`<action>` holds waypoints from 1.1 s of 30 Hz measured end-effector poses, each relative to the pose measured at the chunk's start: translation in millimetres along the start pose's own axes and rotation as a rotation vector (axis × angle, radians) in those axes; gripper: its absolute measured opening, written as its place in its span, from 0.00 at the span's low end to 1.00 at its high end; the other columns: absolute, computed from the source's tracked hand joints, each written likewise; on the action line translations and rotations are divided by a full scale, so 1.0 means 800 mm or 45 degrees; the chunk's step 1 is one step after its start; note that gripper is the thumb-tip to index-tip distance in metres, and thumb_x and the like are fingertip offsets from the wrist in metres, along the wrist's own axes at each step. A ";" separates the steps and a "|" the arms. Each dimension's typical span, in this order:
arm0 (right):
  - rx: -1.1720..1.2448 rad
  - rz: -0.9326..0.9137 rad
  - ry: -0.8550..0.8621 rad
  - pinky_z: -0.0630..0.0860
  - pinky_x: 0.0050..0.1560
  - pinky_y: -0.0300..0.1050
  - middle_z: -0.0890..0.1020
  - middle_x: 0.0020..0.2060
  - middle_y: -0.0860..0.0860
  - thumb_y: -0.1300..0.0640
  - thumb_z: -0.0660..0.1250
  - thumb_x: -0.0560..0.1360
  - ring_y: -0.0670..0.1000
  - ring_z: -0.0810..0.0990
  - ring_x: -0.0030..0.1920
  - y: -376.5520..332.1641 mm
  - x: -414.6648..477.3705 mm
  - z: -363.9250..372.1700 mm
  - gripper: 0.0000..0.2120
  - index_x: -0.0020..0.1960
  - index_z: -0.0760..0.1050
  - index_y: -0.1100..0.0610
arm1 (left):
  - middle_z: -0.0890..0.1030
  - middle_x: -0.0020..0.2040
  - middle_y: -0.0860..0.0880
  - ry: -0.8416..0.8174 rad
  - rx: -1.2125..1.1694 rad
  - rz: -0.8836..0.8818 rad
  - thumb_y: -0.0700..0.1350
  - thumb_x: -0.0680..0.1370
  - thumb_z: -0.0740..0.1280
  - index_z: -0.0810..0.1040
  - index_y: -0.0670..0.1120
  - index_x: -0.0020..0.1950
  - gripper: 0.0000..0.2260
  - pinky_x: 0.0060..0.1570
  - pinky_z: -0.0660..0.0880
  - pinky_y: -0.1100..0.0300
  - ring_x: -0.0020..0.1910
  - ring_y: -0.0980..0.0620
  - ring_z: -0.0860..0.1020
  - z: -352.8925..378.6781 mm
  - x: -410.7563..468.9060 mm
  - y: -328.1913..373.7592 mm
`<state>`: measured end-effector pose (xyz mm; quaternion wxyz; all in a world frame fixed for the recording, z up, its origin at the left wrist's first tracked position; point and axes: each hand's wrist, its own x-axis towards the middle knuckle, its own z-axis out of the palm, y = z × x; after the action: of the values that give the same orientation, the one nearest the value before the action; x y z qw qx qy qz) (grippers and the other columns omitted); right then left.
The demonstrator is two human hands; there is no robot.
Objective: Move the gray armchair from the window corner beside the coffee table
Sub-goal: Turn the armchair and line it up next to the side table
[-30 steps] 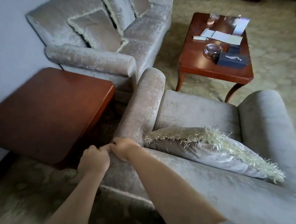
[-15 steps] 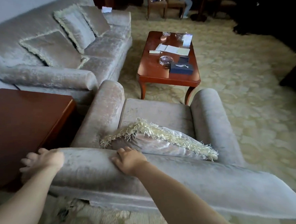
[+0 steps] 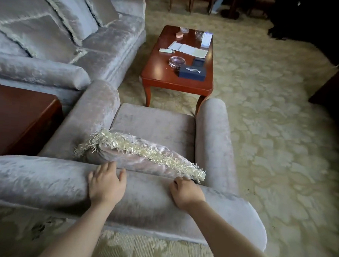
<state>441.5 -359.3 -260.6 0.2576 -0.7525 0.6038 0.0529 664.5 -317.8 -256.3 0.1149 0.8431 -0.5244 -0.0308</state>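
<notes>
Far left there's a dark wood side table point(image 3: 16, 119) with the sofa point(image 3: 102, 44) behind it. The gray armchair point(image 3: 155, 125) sits just right of those, its front close to the near end of the coffee table point(image 3: 167, 76). The left hand point(image 3: 106, 184) lies flat on the chair's backrest, fingers straight, tips right at the fringed cushion point(image 3: 143, 156). The right hand point(image 3: 186, 193) has its fingers curled over the backrest's front edge, gripping it.

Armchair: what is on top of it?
A fringed cushion lies on the seat against the backrest. Left hand rests flat on the backrest top; right hand grips its edge. Seat under the cushion is hidden.
</notes>
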 end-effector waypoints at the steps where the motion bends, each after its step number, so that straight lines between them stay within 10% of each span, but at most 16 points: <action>1: 0.001 0.015 0.020 0.70 0.52 0.50 0.76 0.56 0.57 0.48 0.50 0.78 0.60 0.74 0.57 0.002 0.001 0.000 0.18 0.55 0.73 0.58 | 0.81 0.50 0.39 -0.008 -0.006 0.010 0.49 0.75 0.60 0.79 0.39 0.51 0.16 0.53 0.65 0.48 0.52 0.40 0.76 0.001 0.003 0.003; 16: -0.088 -0.270 -0.036 0.65 0.61 0.53 0.71 0.64 0.60 0.44 0.50 0.79 0.60 0.68 0.64 0.025 -0.012 -0.016 0.24 0.65 0.67 0.60 | 0.79 0.52 0.35 0.172 0.061 -0.141 0.47 0.72 0.62 0.79 0.37 0.53 0.17 0.55 0.62 0.46 0.54 0.37 0.74 -0.007 -0.002 0.012; 25: -0.428 -0.642 -0.165 0.65 0.62 0.54 0.71 0.62 0.58 0.42 0.52 0.79 0.60 0.69 0.63 0.166 -0.036 -0.095 0.25 0.67 0.65 0.58 | 0.48 0.75 0.34 0.404 -0.558 -1.453 0.56 0.73 0.61 0.46 0.39 0.76 0.40 0.68 0.48 0.33 0.71 0.28 0.50 0.033 -0.064 0.125; 33: -0.596 -0.679 -0.263 0.67 0.57 0.53 0.73 0.59 0.57 0.42 0.51 0.79 0.60 0.71 0.59 0.192 0.047 -0.120 0.23 0.62 0.69 0.57 | 0.51 0.74 0.34 0.433 -0.476 -1.648 0.62 0.68 0.68 0.43 0.41 0.76 0.49 0.61 0.62 0.34 0.67 0.30 0.59 0.063 -0.067 0.181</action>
<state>285.9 -457.2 -242.6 0.1428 -0.9126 0.3289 0.1962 504.9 -339.0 -276.0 0.2974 0.9454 0.1231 -0.0507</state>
